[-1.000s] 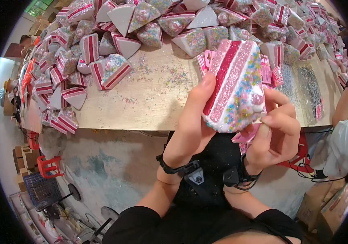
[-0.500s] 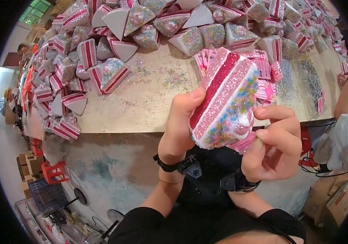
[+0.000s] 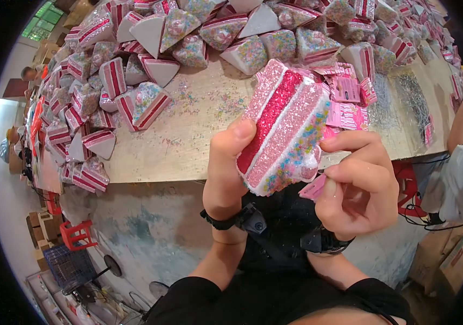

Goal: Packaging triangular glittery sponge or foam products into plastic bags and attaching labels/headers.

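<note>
My left hand [image 3: 225,162] is closed around a glittery toy cake slice [image 3: 283,127], its thumb on the layered side. Pink, red and white bands face up, and coloured beads with a pale knob cover the edge toward my right hand. Between thumb and finger, my right hand [image 3: 358,187] pinches a small pink card tag [image 3: 313,188] just beside the slice's beaded edge. Its other fingers are curled, with one fingertip close to or touching the slice. Whether a string joins tag and slice, I cannot tell.
A heap of similar cake slices [image 3: 223,32] fills the table's back and left. Pink tags [image 3: 346,89] lie behind the held slice, beside thin clear-looking strands [image 3: 412,103]. Loose beads dot the wooden table [image 3: 188,146]. Another person's arm [image 3: 461,116] is at the right; a red stool [image 3: 78,234] stands lower left.
The cake slice has shifted a little left and turned, showing more of its layered side and less of its beaded one. My right hand keeps its pinch on the pink tag.
</note>
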A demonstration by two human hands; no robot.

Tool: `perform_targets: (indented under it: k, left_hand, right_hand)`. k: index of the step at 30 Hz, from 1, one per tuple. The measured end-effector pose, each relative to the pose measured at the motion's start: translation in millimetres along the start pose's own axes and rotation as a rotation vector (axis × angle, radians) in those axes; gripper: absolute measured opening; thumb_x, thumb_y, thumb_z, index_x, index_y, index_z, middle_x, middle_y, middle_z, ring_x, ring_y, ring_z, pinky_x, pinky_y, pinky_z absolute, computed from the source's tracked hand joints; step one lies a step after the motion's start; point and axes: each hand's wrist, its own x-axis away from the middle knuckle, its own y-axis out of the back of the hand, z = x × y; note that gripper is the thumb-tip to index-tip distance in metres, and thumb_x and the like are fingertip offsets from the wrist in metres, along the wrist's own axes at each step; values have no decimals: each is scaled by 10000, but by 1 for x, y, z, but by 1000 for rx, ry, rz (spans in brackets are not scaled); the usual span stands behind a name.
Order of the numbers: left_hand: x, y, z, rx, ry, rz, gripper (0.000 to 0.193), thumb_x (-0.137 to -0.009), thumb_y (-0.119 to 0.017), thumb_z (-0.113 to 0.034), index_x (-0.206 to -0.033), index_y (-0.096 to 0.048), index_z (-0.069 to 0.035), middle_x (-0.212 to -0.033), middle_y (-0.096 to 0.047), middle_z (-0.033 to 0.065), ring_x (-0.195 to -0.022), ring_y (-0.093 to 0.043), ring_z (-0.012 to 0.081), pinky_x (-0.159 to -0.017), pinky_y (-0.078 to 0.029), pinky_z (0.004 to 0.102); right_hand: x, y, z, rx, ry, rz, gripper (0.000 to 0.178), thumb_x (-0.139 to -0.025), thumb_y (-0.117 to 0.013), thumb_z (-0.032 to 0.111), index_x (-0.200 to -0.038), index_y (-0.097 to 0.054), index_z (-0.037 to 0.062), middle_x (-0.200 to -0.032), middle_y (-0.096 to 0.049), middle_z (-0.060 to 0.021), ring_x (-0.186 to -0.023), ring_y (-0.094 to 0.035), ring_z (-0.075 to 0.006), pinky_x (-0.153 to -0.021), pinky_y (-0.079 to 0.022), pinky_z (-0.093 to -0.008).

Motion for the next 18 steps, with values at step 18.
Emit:
perform_targets:
  k: [18]
  left_hand:
    - [4, 9, -14, -86, -10, 69, 627, -847, -528, -386, -1295, -481, 51, -1110, -633, 114, -942, -613, 151, -816, -473, 271]
  right_hand:
    - [2, 7, -11, -199, -420, 133, 165, -640, -615, -79, -794, -629, -22, -857, -656, -133, -805, -606, -175, -717, -458, -274]
